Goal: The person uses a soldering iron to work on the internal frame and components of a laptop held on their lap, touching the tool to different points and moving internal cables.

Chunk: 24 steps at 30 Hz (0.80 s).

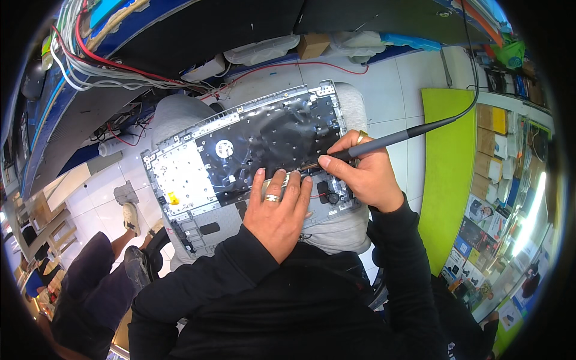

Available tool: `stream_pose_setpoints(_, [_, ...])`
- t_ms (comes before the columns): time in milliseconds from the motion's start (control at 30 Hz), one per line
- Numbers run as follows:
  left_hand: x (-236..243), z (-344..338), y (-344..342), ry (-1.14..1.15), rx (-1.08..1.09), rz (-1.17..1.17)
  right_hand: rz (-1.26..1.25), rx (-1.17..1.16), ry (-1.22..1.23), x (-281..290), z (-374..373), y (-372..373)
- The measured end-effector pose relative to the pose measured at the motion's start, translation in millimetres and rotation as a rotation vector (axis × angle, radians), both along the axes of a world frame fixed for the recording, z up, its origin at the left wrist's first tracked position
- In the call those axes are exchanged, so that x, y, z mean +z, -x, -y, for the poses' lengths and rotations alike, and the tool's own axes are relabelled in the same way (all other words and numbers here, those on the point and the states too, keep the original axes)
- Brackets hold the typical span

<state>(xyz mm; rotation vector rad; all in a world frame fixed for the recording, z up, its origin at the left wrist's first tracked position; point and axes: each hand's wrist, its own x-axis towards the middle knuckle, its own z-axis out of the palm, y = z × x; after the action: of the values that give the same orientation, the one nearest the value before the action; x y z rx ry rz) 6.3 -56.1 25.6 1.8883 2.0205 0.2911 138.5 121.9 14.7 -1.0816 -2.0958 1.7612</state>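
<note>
The laptop chassis (pixel 270 135) lay across the person's grey-clad legs (pixel 180 114), underside of the keyboard upward. The right hand (pixel 373 174), above its right side, pinched a corded soldering iron (pixel 381 142) between thumb and fingers, tip toward the chassis's middle. The left hand (pixel 278 210) rested on its near part, fingers extended, slightly spread, clasping nothing visible. A green board (pixel 443 174) stood right of the chassis.

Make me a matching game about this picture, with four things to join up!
Things:
1. Left hand
2. Right hand
3. Right sleeve
4. Long board

Places, colours and states:
A. bright green
B. gripping a pen-like tool
C. black
D. laid on the laptop panel

Right pairs: 1-D, 2-B, 3-C, 4-A
</note>
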Motion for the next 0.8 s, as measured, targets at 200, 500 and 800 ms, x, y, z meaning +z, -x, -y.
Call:
stream_pose_setpoints(200, [-1.3,0.8,0.1,-0.002,-0.023,-0.026,-0.016,-0.017,0.029,0.2,0.8,0.7])
stream_pose_setpoints(500, [-1.2,1.4,-0.3,-0.006,-0.027,-0.036,-0.014,0.004,0.005,0.5,-0.4,-0.1])
stream_pose_setpoints(800, [-1.3,1.3,-0.8,-0.005,-0.029,-0.056,0.012,0.009,0.023,1.8,-0.3,1.7])
